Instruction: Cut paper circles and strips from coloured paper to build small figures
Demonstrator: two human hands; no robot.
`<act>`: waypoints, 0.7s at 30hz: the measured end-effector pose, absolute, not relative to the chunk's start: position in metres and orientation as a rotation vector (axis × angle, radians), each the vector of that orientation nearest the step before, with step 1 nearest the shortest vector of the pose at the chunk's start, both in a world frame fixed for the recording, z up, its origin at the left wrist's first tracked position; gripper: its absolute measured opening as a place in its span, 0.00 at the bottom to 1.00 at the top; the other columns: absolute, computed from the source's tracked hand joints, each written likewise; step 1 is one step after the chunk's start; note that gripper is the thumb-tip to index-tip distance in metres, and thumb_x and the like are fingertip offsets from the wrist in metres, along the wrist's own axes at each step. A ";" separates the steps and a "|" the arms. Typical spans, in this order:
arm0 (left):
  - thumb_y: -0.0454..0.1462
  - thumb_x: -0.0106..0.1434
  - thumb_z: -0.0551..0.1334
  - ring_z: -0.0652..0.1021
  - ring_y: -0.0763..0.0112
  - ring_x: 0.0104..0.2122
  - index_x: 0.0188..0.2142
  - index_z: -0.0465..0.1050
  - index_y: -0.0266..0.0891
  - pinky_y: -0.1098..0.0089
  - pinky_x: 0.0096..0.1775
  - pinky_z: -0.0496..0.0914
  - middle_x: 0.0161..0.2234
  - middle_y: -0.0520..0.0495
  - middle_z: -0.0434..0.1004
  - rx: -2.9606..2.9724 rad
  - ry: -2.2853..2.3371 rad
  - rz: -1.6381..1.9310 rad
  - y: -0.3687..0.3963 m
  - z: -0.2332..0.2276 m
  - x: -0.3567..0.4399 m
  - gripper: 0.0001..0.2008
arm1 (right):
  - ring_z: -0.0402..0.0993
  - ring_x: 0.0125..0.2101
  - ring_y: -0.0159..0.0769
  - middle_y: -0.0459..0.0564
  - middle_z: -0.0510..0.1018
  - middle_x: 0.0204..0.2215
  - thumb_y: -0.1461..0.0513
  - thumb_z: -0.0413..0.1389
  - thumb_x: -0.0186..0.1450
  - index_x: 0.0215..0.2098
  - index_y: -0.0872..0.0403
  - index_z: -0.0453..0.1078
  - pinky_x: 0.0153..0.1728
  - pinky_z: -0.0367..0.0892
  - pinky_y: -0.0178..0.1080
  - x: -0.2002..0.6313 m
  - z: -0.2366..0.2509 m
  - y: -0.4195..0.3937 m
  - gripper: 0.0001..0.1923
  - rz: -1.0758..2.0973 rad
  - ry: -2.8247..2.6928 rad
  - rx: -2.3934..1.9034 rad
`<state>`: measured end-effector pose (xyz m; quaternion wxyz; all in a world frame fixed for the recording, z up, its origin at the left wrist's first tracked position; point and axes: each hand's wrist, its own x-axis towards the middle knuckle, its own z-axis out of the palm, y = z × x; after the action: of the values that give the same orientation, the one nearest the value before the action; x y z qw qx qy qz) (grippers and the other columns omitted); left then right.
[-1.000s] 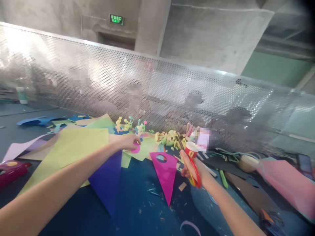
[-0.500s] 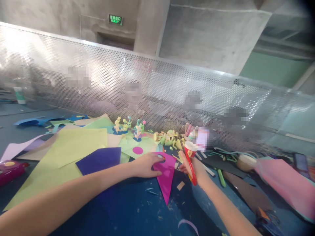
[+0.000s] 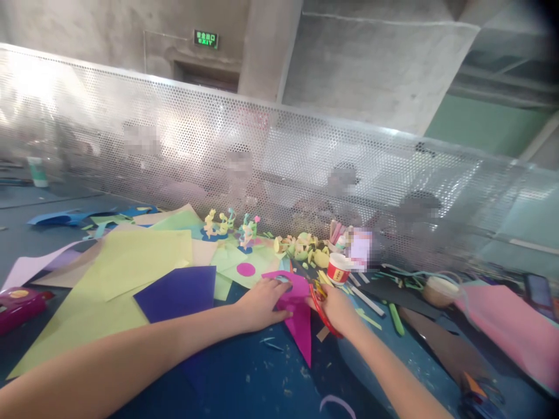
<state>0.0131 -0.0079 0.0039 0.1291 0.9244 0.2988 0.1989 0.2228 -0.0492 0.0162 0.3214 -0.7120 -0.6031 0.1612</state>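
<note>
Two bare hands meet over one magenta paper triangle (image 3: 297,314), which lies on the blue tabletop (image 3: 244,384) just in front of the small red-and-white cup (image 3: 338,271). The left hand (image 3: 262,302) rests flat on the triangle's upper left part, fingers spread and pressing it down beside a round hole cut near its top edge. The right hand (image 3: 336,308) is closed through the loops of the red-handled scissors (image 3: 321,308), which sit at the triangle's right edge; whether the blades are parted I cannot tell through the blur.

The sheet looks thin, light and floppy, the sort that slides on a smooth table and creases or tears if pinched hard. I would judge the safest hold to be a flat palm near the cut line, or a light pinch at an edge away from the blades.

Left of the triangle lie a dark purple sheet (image 3: 179,294) and a broad yellow-green sheet (image 3: 131,262). Behind it sit a magenta disc (image 3: 246,269) and small paper figures (image 3: 231,224), with the perforated metal screen (image 3: 279,163) beyond.
</note>
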 end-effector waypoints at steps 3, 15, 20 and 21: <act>0.52 0.54 0.58 0.67 0.50 0.50 0.57 0.58 0.37 0.54 0.51 0.60 0.48 0.36 0.69 2.696 0.899 0.616 -0.007 0.003 0.014 0.35 | 0.70 0.25 0.42 0.49 0.73 0.20 0.63 0.60 0.48 0.21 0.50 0.62 0.28 0.63 0.41 0.214 0.015 -0.049 0.09 0.498 -1.512 -1.762; 0.34 0.57 0.58 0.72 0.62 0.38 0.40 0.68 0.37 0.63 0.43 0.64 0.36 0.44 0.74 2.724 0.864 1.079 -0.016 0.008 0.009 0.10 | 0.74 0.35 0.39 0.43 0.76 0.29 0.56 0.64 0.47 0.24 0.50 0.57 0.36 0.67 0.38 0.207 0.011 -0.044 0.18 0.811 -1.165 -1.143; 0.36 0.57 0.59 0.72 0.66 0.31 0.30 0.67 0.37 0.66 0.36 0.65 0.28 0.48 0.73 2.522 0.942 1.205 -0.010 0.009 0.009 0.04 | 0.76 0.29 0.43 0.48 0.79 0.28 0.53 0.61 0.53 0.33 0.52 0.69 0.26 0.68 0.40 0.212 0.010 -0.049 0.14 1.037 -0.978 -1.095; 0.37 0.57 0.60 0.72 0.67 0.29 0.29 0.66 0.37 0.68 0.34 0.66 0.27 0.48 0.72 2.437 0.950 1.231 -0.009 0.008 0.010 0.05 | 0.76 0.29 0.43 0.49 0.79 0.28 0.53 0.61 0.53 0.33 0.52 0.70 0.26 0.69 0.40 0.213 0.010 -0.049 0.14 1.059 -0.932 -1.072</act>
<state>0.0095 -0.0088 0.0082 0.1248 0.8365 0.3258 0.4226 0.2132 -0.0485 0.0095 0.6325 -0.4687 -0.4073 0.4630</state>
